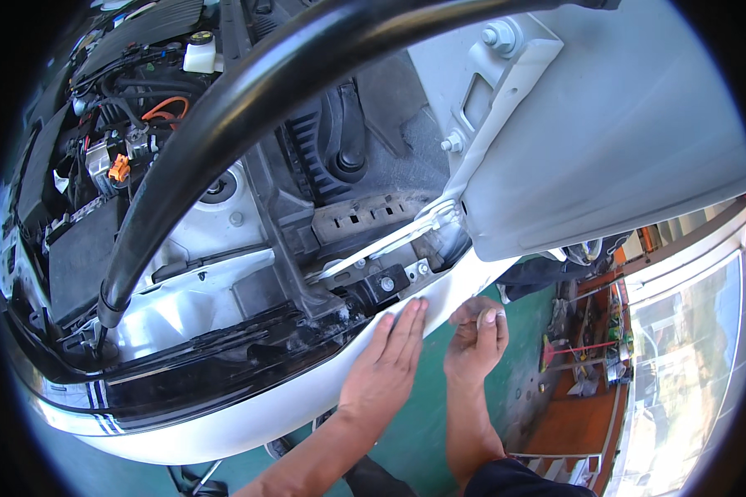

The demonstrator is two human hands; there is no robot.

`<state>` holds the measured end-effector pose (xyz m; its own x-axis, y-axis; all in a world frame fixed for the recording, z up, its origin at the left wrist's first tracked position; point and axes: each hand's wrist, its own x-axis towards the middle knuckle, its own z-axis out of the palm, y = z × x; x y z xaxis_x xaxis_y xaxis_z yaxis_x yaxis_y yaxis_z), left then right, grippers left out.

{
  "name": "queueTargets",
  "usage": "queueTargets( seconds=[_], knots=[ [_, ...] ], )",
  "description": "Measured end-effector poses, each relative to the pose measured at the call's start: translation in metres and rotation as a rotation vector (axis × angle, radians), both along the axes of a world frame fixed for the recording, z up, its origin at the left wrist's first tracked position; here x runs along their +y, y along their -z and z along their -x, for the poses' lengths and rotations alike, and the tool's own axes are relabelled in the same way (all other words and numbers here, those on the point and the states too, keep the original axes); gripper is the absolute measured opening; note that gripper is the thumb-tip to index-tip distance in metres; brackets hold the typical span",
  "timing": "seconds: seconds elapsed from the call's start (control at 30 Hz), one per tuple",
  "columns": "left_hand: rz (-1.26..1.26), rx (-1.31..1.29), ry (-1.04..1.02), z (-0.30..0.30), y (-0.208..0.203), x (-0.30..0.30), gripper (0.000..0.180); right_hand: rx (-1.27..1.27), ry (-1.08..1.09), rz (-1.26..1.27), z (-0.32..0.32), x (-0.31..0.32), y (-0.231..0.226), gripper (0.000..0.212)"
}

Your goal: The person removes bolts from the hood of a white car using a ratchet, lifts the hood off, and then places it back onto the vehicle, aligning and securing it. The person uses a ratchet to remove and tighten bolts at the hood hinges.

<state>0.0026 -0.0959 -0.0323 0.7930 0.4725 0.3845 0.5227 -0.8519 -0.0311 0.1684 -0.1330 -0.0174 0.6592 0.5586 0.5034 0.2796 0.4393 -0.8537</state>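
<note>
Pressing flat at the centre of the frame, the left hand lies open-fingered on the white bumper panel, gripping nothing. Just right of it, the right hand curls at the panel's edge, perhaps pinching something small; I cannot tell.

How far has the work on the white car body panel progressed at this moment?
Done: the hood is raised and the engine bay is exposed. In hand: the left hand lies flat on the white panel at its edge, and the right hand pinches something small beside it; what it is cannot be told. Left: the bracket bolts above remain in place.
</note>
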Motion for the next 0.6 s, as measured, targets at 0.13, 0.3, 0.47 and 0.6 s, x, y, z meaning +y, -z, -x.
queueTargets(
  seconds=[0.13, 0.3, 0.47, 0.6],
  knots=[
    [0.052, -0.03, -0.014, 0.023, -0.007, -0.005, 0.055, -0.057, -0.357, -0.034, -0.006, 0.01, -0.016, 0.047],
    [0.163, -0.171, -0.144, 0.03, -0.017, 0.002, 0.049, 0.019, -0.597, -0.213, -0.004, 0.032, -0.013, 0.045],
    [0.085, -0.142, -0.079, 0.038, -0.018, 0.013, 0.048, -0.27, -0.605, -0.175, 0.005, 0.063, -0.018, 0.025],
    [0.061, -0.126, -0.065, 0.041, -0.018, 0.014, 0.049, -0.438, -0.721, -0.333, 0.007, 0.05, -0.048, 0.018]
  ],
)
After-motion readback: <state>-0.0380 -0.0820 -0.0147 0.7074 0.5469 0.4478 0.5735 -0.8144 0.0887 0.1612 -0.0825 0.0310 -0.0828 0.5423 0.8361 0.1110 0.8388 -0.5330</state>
